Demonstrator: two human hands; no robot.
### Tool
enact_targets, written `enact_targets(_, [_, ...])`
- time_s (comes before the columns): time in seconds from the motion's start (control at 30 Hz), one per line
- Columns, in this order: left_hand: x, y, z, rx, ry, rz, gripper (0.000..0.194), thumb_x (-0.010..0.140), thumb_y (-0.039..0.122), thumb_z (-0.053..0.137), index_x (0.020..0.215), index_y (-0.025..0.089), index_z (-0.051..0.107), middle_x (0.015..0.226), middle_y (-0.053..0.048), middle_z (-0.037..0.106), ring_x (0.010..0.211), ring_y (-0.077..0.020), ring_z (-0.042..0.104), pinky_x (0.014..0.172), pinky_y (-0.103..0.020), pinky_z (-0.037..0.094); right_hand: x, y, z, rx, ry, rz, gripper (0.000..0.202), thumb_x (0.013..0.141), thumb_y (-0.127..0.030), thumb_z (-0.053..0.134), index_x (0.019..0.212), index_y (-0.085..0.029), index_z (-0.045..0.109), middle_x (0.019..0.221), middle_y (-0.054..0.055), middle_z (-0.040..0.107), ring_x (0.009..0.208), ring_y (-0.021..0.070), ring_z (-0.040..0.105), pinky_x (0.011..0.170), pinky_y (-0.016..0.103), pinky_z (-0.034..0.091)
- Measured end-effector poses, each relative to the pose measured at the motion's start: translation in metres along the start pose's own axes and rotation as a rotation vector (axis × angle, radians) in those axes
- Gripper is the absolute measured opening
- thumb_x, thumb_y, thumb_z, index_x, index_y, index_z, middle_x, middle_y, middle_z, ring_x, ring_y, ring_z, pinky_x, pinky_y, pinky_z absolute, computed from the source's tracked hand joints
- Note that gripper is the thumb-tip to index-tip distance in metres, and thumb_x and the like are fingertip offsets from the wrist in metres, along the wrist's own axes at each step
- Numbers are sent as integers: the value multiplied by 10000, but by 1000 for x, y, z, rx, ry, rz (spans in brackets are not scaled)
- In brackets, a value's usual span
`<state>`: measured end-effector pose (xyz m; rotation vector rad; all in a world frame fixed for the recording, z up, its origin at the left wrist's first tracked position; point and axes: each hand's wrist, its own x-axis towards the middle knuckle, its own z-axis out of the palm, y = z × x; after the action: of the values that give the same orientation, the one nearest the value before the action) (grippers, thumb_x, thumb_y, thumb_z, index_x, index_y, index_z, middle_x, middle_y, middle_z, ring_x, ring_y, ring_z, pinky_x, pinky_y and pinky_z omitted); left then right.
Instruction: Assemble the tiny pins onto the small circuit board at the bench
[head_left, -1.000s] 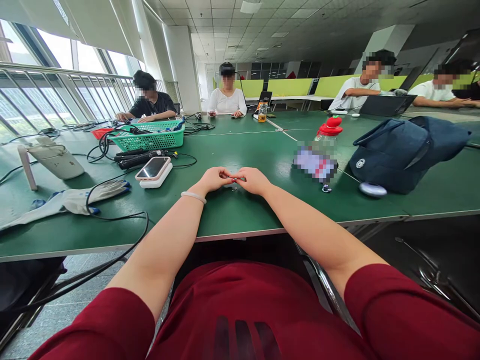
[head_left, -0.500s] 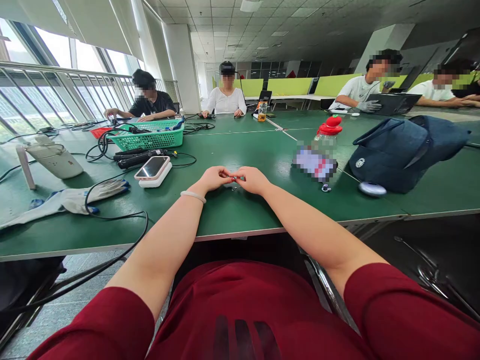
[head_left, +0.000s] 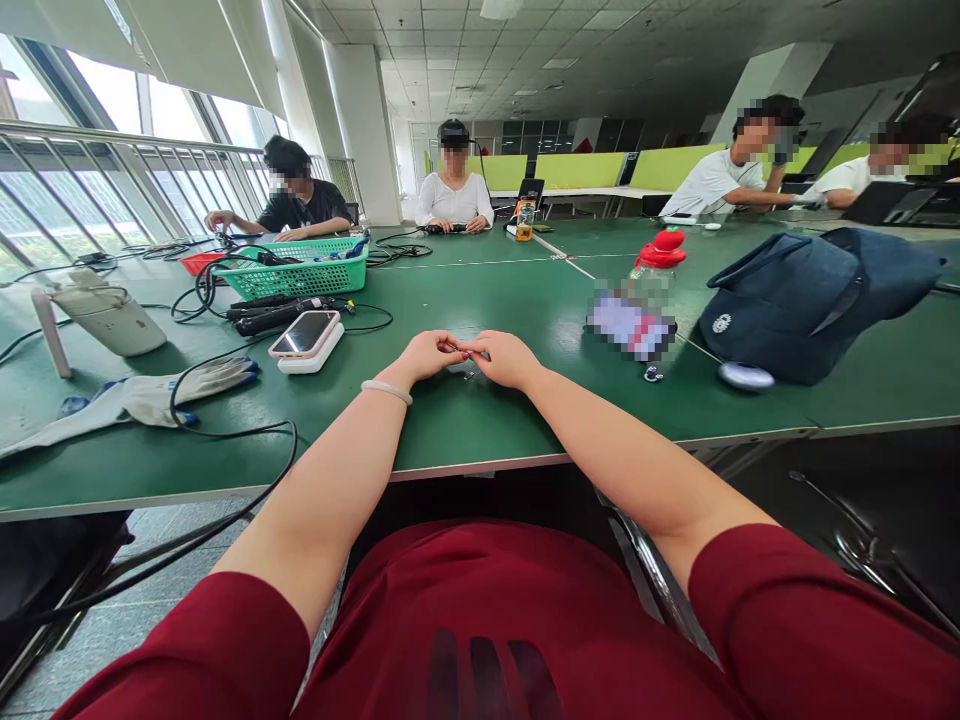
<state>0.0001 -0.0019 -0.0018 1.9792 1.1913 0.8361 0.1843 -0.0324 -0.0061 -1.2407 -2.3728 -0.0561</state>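
Observation:
My left hand [head_left: 429, 356] and my right hand [head_left: 505, 358] meet fingertip to fingertip just above the green table [head_left: 487, 425]. Both are closed in a pinch around something tiny, mostly covered by the fingers and too small to name. A small shiny piece [head_left: 469, 376] shows on the table just below the fingertips. A pale band circles my left wrist. To the left of my left hand is a phone [head_left: 306, 334] resting on a white box [head_left: 312, 360].
Left are a glove [head_left: 161, 398], black cables, a pale bottle [head_left: 109, 312] and a green basket [head_left: 300, 270] of cables. Right are a blurred phone [head_left: 630, 326], a red-topped jar [head_left: 661, 252], a white oval object [head_left: 745, 377] and a blue bag [head_left: 817, 300]. Several people sit around the table.
My hands stay together in nearly the same place, with slight finger movement. Across the table, the person in white has brought both hands together; the right-hand co-worker has raised a gloved hand and the laptop has shifted.

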Motion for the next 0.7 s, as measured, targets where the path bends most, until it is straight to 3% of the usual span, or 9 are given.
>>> enact_targets(0.17, [-1,1,1,-52,-15,-4,300,557,340,762,754,155,631,678,-21,646,655,-141,578,674,-299,447,0,-3,1,-8,-41,9,350,925,-245,443,1196,-241,664,921,62,645,813,166,563,693,266,369])
enact_targets(0.57, [0,0,1,-61,-2,-2,276,579,301,766,777,148,650,669,-14,651,654,-144,594,681,-305,464,0,-2,0,49,35,-4,341,895,-210,464,1144,-224,696,912,62,665,797,161,571,718,266,387])
enact_targets(0.7, [0,-2,-1,-4,-7,-7,320,574,332,773,825,155,680,689,-24,664,673,-160,611,677,-306,465,1,8,-4,195,75,138,291,879,-276,501,1046,-214,732,894,43,688,765,144,568,719,258,400])
